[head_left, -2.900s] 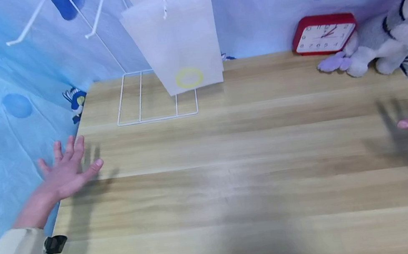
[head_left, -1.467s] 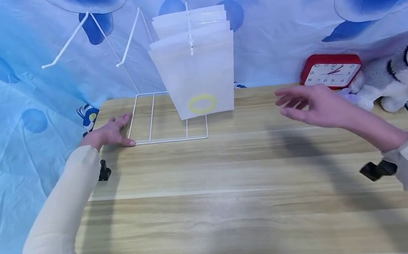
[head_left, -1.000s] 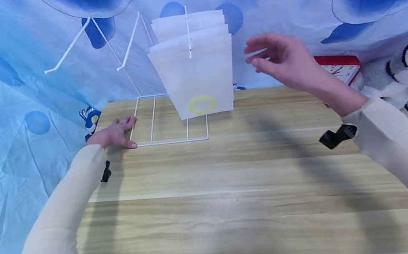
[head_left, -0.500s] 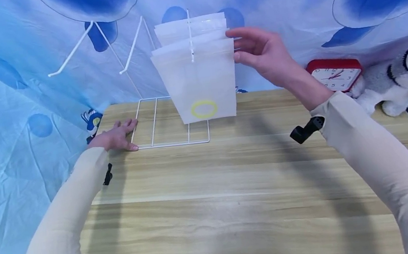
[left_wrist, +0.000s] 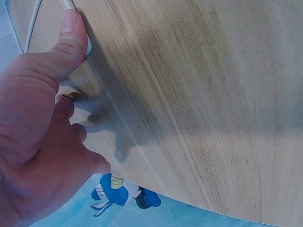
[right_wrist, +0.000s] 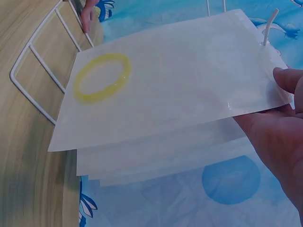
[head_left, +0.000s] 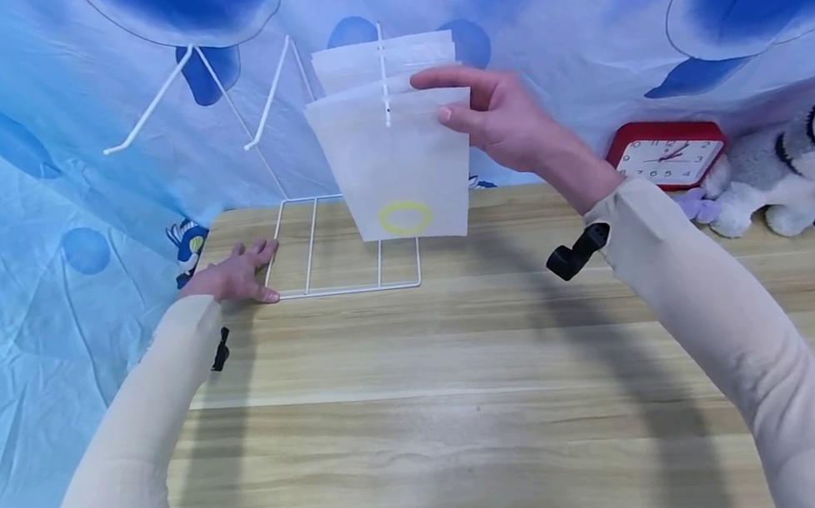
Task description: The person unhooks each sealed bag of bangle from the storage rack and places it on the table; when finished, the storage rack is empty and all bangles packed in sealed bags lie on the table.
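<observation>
Several frosted plastic bags hang from one prong of a white wire display rack (head_left: pixel 346 292). The front frosted bag (head_left: pixel 397 163) shows a yellow ring (right_wrist: pixel 80 85) through its lower part. My right hand (head_left: pixel 506 121) pinches this bag near its upper right corner, thumb in front and fingers behind. In the right wrist view the bag tilts away from the others (right_wrist: pixel 142 163) behind it. My left hand (head_left: pixel 236 273) rests at the left end of the rack's base, fingers spread, the thumb (left_wrist: pixel 71 28) lying along the wire at the front corner.
Two bare rack prongs (head_left: pixel 153 107) jut out to the left of the bags. A red clock (head_left: pixel 668 153) and a grey and white plush dog (head_left: pixel 782 161) sit at the back right of the wooden table (head_left: pixel 471 414). Blue patterned cloth (head_left: pixel 560 2) hangs behind.
My right hand has come in from the right and up to the front bag, and now pinches it. The left hand has moved onto the rack's base and stayed there.
</observation>
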The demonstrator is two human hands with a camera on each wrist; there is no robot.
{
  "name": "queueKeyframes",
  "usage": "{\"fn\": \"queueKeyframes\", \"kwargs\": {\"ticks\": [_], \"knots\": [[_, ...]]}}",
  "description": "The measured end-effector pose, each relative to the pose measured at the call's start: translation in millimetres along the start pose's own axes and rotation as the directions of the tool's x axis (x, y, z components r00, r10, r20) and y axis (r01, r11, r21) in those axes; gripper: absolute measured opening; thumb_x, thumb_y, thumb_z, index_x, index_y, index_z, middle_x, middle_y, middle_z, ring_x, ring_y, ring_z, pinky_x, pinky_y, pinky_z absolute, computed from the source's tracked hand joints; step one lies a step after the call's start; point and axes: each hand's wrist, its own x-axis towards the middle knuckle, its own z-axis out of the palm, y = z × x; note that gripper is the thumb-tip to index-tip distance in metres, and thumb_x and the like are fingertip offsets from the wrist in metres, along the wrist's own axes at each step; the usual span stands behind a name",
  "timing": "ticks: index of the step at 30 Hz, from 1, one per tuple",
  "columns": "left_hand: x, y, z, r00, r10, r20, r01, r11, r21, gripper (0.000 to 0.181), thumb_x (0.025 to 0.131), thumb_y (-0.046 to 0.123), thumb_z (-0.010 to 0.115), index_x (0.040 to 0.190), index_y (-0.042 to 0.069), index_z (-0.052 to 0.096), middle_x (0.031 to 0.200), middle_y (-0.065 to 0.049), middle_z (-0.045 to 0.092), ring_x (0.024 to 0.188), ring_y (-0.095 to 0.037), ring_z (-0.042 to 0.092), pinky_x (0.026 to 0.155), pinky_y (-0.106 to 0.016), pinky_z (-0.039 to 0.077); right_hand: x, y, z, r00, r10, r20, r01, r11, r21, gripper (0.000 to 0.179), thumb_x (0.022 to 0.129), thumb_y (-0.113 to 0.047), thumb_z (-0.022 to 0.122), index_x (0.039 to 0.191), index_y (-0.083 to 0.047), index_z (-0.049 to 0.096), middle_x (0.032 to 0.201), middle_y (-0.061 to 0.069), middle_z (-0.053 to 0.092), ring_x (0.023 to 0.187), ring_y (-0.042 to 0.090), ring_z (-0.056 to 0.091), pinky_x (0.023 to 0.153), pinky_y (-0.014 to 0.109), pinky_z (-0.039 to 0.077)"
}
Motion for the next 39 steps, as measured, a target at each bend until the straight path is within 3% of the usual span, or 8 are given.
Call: {"fn": "queueKeyframes", "kwargs": {"ticks": [5,10,17,23,32,39], "knots": [[-1.7,0.7,-0.1,1.000,0.018,-0.003,-0.018,1.000,-0.002,0.105,0.089,0.028,0.077,0.157,-0.003,0.003,0.160,-0.031,-0.006,0.141,-0.058,-0.011,0.105,-0.078,0.007,4.0,1,3,0.998,0.039,0.039,-0.043,0.995,0.086,0.035,0.100,0.003,0.054,0.130,-0.009,0.067,0.133,0.018,0.060,0.119,0.035,0.058,0.098,0.045,0.050],[-0.3,-1.1,0.3,1.000,0.025,-0.005,-0.025,1.000,-0.005,0.105,0.089,0.027,0.077,0.157,-0.004,0.003,0.160,-0.032,-0.006,0.141,-0.059,-0.010,0.106,-0.077,0.007,4.8,-2,4,0.994,0.093,0.049,-0.097,0.992,0.080,0.035,0.101,0.001,0.053,0.131,-0.010,0.068,0.132,0.016,0.061,0.120,0.033,0.058,0.097,0.045,0.051],[0.6,-1.0,-0.4,1.000,-0.001,-0.003,0.001,1.000,-0.008,0.106,0.089,0.030,0.077,0.158,-0.001,0.002,0.161,-0.030,-0.006,0.142,-0.058,-0.010,0.104,-0.079,0.010,3.7,-4,4,0.992,0.109,0.061,-0.112,0.992,0.051,0.035,0.103,-0.001,0.051,0.133,-0.011,0.066,0.135,0.017,0.058,0.119,0.033,0.059,0.097,0.043,0.051],[2.7,-1.4,-0.4,1.000,-0.020,-0.004,0.020,1.000,-0.006,0.104,0.091,0.031,0.075,0.158,0.001,0.002,0.162,-0.028,-0.005,0.143,-0.056,-0.010,0.103,-0.080,0.012,1.1,-5,5,0.993,0.097,0.069,-0.102,0.993,0.066,0.035,0.103,-0.001,0.050,0.133,-0.010,0.066,0.136,0.017,0.058,0.120,0.033,0.058,0.097,0.043,0.051],[-0.4,2.8,-1.2,0.999,-0.051,-0.013,0.051,0.999,-0.015,0.103,0.091,0.032,0.074,0.159,0.004,0.003,0.163,-0.025,-0.005,0.144,-0.053,-0.011,0.103,-0.081,0.001,-7.2,-7,8,0.994,0.068,0.083,-0.073,0.996,0.054,0.034,0.103,0.000,0.050,0.130,-0.009,0.068,0.128,0.017,0.063,0.112,0.032,0.063,0.095,0.041,0.053],[-1.4,3.5,-1.2,0.998,-0.066,-0.013,0.066,0.998,-0.003,0.103,0.091,0.034,0.074,0.159,0.005,0.003,0.163,-0.024,-0.005,0.144,-0.053,-0.010,0.103,-0.080,0.000,-15.1,-11,10,0.994,0.074,0.085,-0.078,0.996,0.045,0.034,0.103,0.000,0.050,0.132,-0.007,0.066,0.126,0.018,0.064,0.111,0.032,0.064,0.094,0.041,0.053]]}}
